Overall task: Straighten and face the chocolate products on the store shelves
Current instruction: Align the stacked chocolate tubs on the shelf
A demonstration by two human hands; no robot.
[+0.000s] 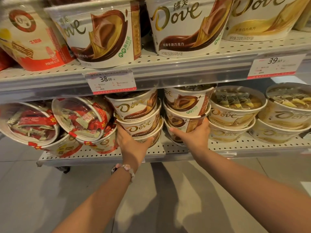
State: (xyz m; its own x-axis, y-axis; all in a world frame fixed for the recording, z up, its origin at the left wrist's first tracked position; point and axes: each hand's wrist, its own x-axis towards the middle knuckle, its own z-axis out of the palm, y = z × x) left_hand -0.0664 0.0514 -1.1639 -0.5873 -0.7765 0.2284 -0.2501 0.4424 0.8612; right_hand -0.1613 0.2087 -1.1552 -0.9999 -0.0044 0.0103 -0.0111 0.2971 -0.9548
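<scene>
1. Left hand — arm extended, fingers curled round the lower tubs of the left Dove stack, centre frame.
2. Right hand — grips the right Dove stack, at 3 o'clock of the first.
3. Both stacks stand on the lower shelf.

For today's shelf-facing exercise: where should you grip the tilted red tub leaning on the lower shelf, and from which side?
Grip the tilted red tub by its round rim, one hand each side, coming from the front. Its lid faces outward and neighbouring tubs crowd it, so the rim probably offers the only clear hold.
</scene>
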